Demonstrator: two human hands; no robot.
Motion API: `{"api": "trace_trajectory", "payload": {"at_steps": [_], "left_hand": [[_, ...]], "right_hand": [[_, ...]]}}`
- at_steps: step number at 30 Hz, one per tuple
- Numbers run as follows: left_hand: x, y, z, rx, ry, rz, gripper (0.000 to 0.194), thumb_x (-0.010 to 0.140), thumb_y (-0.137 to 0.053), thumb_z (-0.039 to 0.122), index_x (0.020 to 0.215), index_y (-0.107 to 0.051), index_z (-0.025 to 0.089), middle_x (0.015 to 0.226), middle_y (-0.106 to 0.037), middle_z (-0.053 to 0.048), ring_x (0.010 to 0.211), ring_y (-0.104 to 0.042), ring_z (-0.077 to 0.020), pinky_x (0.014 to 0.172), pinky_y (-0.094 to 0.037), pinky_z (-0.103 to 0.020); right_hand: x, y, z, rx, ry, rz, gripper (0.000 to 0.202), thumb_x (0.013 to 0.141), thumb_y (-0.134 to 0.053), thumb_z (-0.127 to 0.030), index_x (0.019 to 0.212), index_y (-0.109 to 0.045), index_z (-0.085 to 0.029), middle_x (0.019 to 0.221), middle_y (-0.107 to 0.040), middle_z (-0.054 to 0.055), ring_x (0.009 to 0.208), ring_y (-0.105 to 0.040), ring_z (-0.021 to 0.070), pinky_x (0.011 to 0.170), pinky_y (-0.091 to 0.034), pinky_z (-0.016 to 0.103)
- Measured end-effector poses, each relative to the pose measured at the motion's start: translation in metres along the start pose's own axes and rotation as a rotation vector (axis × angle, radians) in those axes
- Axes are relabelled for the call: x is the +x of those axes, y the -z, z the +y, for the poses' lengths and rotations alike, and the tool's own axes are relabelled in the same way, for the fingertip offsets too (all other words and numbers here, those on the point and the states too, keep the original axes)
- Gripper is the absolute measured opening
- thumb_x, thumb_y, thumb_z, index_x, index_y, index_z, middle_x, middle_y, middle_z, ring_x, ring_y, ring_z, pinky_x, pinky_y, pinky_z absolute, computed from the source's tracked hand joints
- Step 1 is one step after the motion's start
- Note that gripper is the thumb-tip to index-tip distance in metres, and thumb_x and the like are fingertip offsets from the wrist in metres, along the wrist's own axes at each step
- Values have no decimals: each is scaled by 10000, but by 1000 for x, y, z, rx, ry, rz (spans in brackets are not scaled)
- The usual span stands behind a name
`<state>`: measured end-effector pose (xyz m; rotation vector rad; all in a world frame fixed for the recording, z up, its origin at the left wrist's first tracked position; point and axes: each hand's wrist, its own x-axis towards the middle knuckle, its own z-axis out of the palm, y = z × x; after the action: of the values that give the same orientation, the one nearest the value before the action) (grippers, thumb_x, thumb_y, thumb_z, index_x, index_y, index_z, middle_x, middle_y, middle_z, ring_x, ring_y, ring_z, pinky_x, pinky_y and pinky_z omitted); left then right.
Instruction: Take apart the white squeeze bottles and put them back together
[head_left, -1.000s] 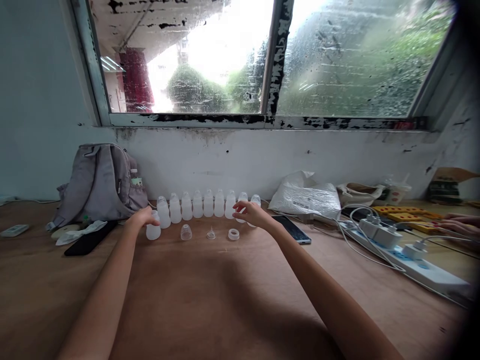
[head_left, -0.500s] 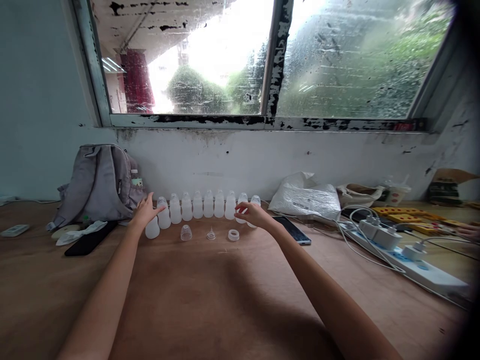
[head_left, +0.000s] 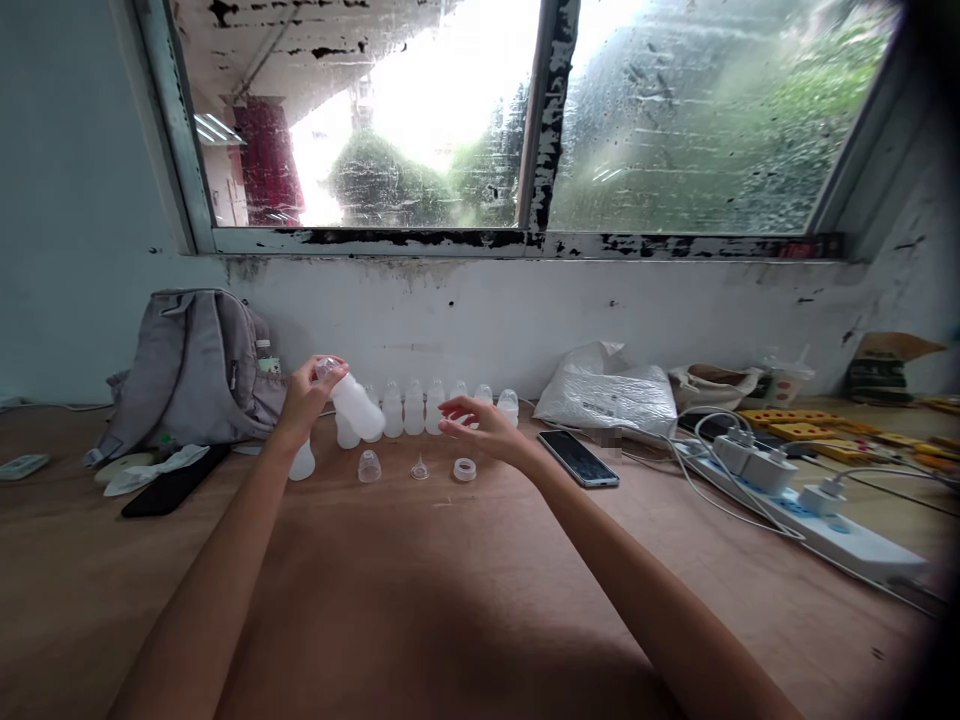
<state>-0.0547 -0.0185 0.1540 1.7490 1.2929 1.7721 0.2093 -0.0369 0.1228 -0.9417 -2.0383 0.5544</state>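
My left hand grips a white baby bottle by its clear cap, and the bottle is tilted with its base toward the right. Open and with fingers apart, my right hand is in front of the right part of a row of capped baby bottles and hides some of them. A bottle without a cap stands below my left hand. In front of the row lie a clear bottle cap, a clear nipple and a white screw ring.
A grey backpack and a black phone are at the left. Toward the right are another phone, a silvery plastic bag and a white power strip with cables. A window is above.
My left hand has closed on a bottle from the left of the row, lifted it and tilted it rightward. My right hand has moved slightly left.
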Motion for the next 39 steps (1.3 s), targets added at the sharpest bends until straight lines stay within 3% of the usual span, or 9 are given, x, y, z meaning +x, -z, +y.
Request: {"api": "trace_trajectory", "payload": {"at_steps": [4,9,14,21,25,28,35,37,39], "left_hand": [[-34,-33,41,-669,222,-164,165,580,-497,278,698,-508,163,764,-579,-15,652,-557,-145,579,-453,-249],[-58,-62,44,-920,495,-268,92,564,-535,231,591,-472,169,588,-517,39,469,-495,-74,469,-421,-195],[-54,-66,29,-870,538,-157,237,578,-629,324,559,-459,160,492,-458,47,393,-460,-68,400,-384,-190],[-53,-72,15,-747,376,9,307,611,-619,432,592,-468,165,517,-475,35,445,-501,-89,444,-408,-196],[-53,-76,8,-676,385,46,370,609,-596,517,608,-465,171,534,-504,17,485,-523,-102,477,-417,-200],[-54,-79,5,-655,421,-15,379,611,-587,532,630,-476,171,571,-533,-3,521,-534,-110,474,-406,-195],[-48,-76,3,-691,366,-194,256,678,-521,409,751,-499,164,746,-539,-24,738,-558,-148,650,-446,-251],[-42,-68,3,-498,302,-301,262,719,-443,402,829,-506,173,841,-540,-40,840,-539,-173,732,-431,-292],[-35,-58,0,-93,194,-335,274,732,-429,402,898,-512,199,930,-520,-49,936,-494,-201,809,-389,-326]], "right_hand": [[-5,-27,-28,456,-77,-166,475,685,-592,-450,1084,-467,-224,1063,-528,60,927,-524,168,741,-440,276],[-15,-60,-35,931,-259,-501,525,625,-611,-512,983,-468,-156,819,-565,60,662,-557,155,558,-483,297],[-15,-70,-31,818,-348,-475,390,642,-607,-438,869,-509,-136,724,-528,35,576,-510,123,423,-447,226],[-12,-64,-23,78,-243,-176,321,640,-601,-389,867,-496,-188,817,-541,29,665,-522,147,470,-408,211],[-8,-58,-15,-216,-205,-122,302,619,-610,-401,792,-488,-186,780,-551,27,670,-523,160,505,-388,225],[-5,-47,-16,-168,-252,-192,358,607,-619,-426,857,-510,-193,792,-564,29,668,-535,167,480,-390,224],[-7,-2,-12,218,-541,-648,426,550,-664,-441,880,-579,-185,739,-592,34,633,-568,167,374,-408,194],[-7,10,-3,210,-578,-628,418,520,-692,-423,852,-595,-187,747,-601,39,642,-573,169,386,-423,192],[-6,20,8,189,-582,-518,415,510,-703,-421,840,-604,-191,774,-611,50,659,-579,176,398,-434,196]]}}
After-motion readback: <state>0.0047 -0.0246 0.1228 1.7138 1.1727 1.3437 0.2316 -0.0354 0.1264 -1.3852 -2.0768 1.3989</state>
